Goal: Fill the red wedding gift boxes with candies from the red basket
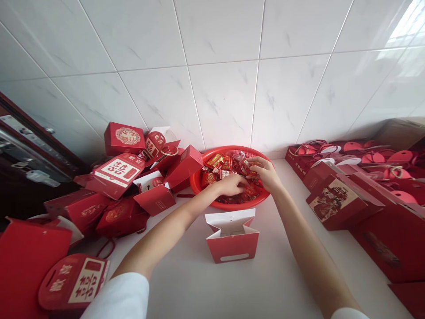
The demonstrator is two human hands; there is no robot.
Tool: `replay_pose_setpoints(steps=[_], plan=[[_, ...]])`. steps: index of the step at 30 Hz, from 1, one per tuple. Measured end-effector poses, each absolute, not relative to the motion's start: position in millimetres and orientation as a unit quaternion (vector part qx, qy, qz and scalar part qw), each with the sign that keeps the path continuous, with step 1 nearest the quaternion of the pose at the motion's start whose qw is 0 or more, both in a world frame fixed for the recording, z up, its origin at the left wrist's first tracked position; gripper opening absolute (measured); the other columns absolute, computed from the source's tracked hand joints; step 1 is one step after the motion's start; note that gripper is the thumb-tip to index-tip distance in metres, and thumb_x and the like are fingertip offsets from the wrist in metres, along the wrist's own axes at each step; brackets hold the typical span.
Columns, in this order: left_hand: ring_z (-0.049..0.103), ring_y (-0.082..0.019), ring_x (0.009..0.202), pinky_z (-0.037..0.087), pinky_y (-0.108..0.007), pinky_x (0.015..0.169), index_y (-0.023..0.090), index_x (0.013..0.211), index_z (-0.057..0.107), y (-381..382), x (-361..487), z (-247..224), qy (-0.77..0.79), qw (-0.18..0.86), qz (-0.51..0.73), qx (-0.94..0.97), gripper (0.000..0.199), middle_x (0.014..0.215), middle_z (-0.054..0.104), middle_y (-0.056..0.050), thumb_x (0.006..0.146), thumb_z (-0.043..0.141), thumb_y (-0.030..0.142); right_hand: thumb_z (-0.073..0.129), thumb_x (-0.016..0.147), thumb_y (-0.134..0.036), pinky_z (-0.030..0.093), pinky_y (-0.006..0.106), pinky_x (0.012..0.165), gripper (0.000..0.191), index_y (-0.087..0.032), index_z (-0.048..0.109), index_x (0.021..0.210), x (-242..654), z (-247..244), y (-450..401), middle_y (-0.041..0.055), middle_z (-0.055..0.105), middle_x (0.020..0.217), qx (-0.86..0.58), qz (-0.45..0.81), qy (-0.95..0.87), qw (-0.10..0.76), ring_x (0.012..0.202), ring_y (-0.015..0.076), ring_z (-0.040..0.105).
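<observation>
A red plastic basket (195,186) with mesh sides holds many wrapped candies (217,160) in red, gold and pink wrappers. My left hand (232,184) reaches down into the candies, its fingers curled and their tips hidden among the wrappers; whatever they grip is not clear. Over the basket's right side, my right hand (265,173) has its fingers spread apart above the candies, near or touching them. In front of the basket stands a red paper gift box (232,246), upright, its white-lined top open.
Piled on the left are red gift boxes (116,173), some with cord handles. More red boxes (341,201) and a long row with cords stand along the right. Behind the basket rises a white tiled wall (222,102). A dark door frame with a metal latch (41,177) is at far left.
</observation>
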State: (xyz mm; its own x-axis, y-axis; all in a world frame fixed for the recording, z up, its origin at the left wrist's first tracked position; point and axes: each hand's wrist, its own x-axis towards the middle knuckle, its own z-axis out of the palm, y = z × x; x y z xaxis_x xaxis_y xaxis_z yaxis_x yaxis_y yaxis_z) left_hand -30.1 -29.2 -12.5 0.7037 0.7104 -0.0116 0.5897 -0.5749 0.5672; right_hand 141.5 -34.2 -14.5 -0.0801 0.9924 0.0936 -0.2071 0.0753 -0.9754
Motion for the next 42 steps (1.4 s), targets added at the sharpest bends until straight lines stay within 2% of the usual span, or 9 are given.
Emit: replay_pose_setpoints(steps=[2,6,11,17,26,35,42], plan=[[0.073,-0.023,0.097,0.053,-0.031,0.090,0.020,0.097,0.080,-26.2,-33.4,-10.5,0.405,0.272,0.187,0.852,0.027,0.104,0.080,-0.005,0.080,0.062,0.010,0.068,0.064,-0.021,0.059,0.032,0.065,0.027,-0.021,0.067,0.091,141.6,-14.7,-33.5,0.0009,0.066,0.078,-0.408,0.537,-0.482,0.560,0.075,0.0190,0.068],[0.073,-0.023,0.094,0.055,-0.033,0.090,0.019,0.097,0.079,-23.6,-39.3,-7.2,0.449,0.280,0.306,0.792,0.020,0.102,0.080,-0.006,0.084,0.063,0.020,0.066,0.064,-0.021,0.059,0.032,0.067,0.026,-0.021,0.067,0.089,141.0,-13.5,-34.1,0.0008,0.068,0.079,-0.412,0.535,-0.473,0.566,0.073,0.0180,0.066],[0.071,-0.023,0.093,0.055,-0.035,0.089,0.018,0.094,0.077,-23.4,-40.1,-7.5,0.441,0.276,0.348,0.780,0.019,0.102,0.079,-0.006,0.086,0.060,0.022,0.064,0.062,-0.023,0.057,0.030,0.065,0.027,-0.020,0.067,0.089,139.7,-12.1,-34.8,0.0004,0.067,0.076,-0.417,0.534,-0.473,0.563,0.071,0.0167,0.063],[0.070,-0.021,0.091,0.054,-0.034,0.088,0.018,0.093,0.073,-21.4,-40.3,-8.1,0.454,0.238,0.397,0.761,0.019,0.097,0.078,-0.005,0.090,0.056,0.025,0.067,0.064,-0.026,0.058,0.030,0.064,0.028,-0.021,0.069,0.091,140.5,-11.8,-36.0,0.0016,0.066,0.082,-0.413,0.542,-0.488,0.546,0.080,0.0188,0.064],[0.070,-0.021,0.096,0.054,-0.033,0.090,0.018,0.093,0.073,-20.7,-40.3,-9.4,0.450,0.220,0.411,0.761,0.017,0.099,0.078,-0.005,0.090,0.057,0.024,0.070,0.068,-0.029,0.062,0.031,0.062,0.023,-0.022,0.073,0.090,140.4,-9.0,-38.5,0.0054,0.066,0.097,-0.409,0.560,-0.492,0.526,0.091,0.0214,0.062],[0.070,-0.021,0.096,0.054,-0.033,0.089,0.018,0.093,0.073,-23.8,-39.6,-6.1,0.459,0.216,0.408,0.759,0.016,0.100,0.078,-0.005,0.090,0.058,0.022,0.069,0.068,-0.027,0.060,0.027,0.056,0.019,-0.022,0.073,0.085,140.6,-9.8,-36.6,0.0058,0.065,0.096,-0.414,0.568,-0.490,0.517,0.087,0.0202,0.061],[0.071,-0.021,0.097,0.055,-0.033,0.090,0.018,0.094,0.074,-23.1,-39.2,-7.5,0.464,0.209,0.404,0.760,0.017,0.100,0.078,-0.005,0.090,0.058,0.022,0.065,0.070,-0.016,0.064,0.035,0.067,0.022,-0.022,0.074,0.089,139.0,-17.5,-33.4,0.0056,0.069,0.096,-0.425,0.542,-0.512,0.513,0.084,0.0204,0.065]])
